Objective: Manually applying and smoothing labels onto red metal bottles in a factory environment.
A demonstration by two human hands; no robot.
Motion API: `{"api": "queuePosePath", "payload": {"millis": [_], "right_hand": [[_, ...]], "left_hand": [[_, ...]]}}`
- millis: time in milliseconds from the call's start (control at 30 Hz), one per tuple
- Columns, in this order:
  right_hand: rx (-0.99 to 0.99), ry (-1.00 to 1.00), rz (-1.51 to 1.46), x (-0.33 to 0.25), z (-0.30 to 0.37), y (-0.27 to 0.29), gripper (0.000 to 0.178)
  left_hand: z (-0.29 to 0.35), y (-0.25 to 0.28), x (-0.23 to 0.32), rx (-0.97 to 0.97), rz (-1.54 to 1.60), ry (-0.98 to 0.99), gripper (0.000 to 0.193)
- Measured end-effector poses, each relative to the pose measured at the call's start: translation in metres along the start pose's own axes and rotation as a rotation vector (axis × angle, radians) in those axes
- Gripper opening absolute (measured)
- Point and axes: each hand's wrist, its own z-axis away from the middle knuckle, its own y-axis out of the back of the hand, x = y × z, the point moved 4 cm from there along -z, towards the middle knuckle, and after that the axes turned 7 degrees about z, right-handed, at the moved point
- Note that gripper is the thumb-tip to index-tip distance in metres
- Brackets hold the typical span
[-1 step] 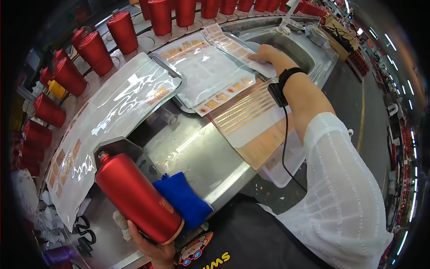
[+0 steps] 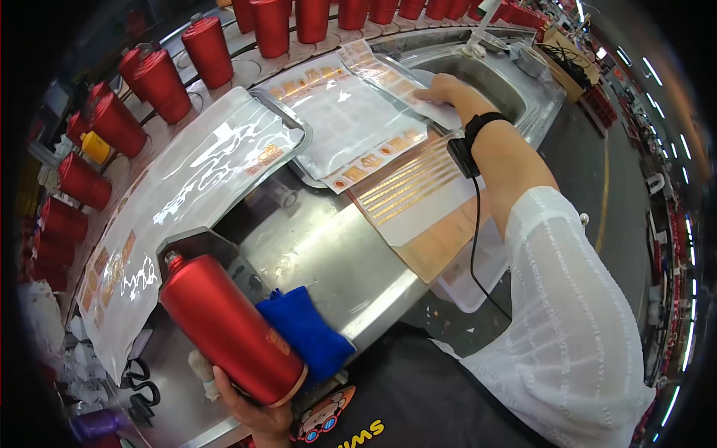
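My left hand (image 2: 254, 411) is wrapped round the base end of a large matte red bottle (image 2: 228, 328), which lies tilted in a dark angled cradle (image 2: 198, 239). A small gold decal sits near its base. Against its right side rests a blue cloth (image 2: 308, 332). My right hand (image 2: 450, 93) reaches to the far side and is closed on the edge of a narrow decal sheet (image 2: 388, 78) beside the sink. Its fingertips are partly hidden. Under that strip, a larger white sheet with gold decals (image 2: 358, 123) lies over a metal tray.
Red bottles (image 2: 209, 52) stand along a curved conveyor at the back and left. A glossy decal sheet (image 2: 202, 164) covers the left side. A sheet with gold stripes (image 2: 411, 187) lies on a brown board (image 2: 441, 246). A metal sink (image 2: 485, 82) is at far right. A black cable (image 2: 474, 239) hangs from my wristband.
The red bottles on the conveyor have shifted slightly to the right. Both my hands and the bottle in my left hand stay where they were.
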Motion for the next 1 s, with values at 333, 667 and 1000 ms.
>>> {"api": "queuePosePath", "payload": {"millis": [333, 667, 1000], "right_hand": [[0.163, 0.107, 0.163, 0.019, -0.021, -0.002, 0.036], [0.216, 0.06, 0.126, 0.021, -0.01, 0.009, 0.03], [0.401, 0.062, 0.216, 0.016, 0.012, 0.013, 0.026]], "left_hand": [[-0.001, 0.0, 0.005, -0.038, -0.06, 0.0, 0.087], [-0.002, -0.003, 0.007, -0.01, -0.056, -0.023, 0.087], [-0.004, -0.004, 0.007, 0.016, -0.004, -0.023, 0.092]]}}
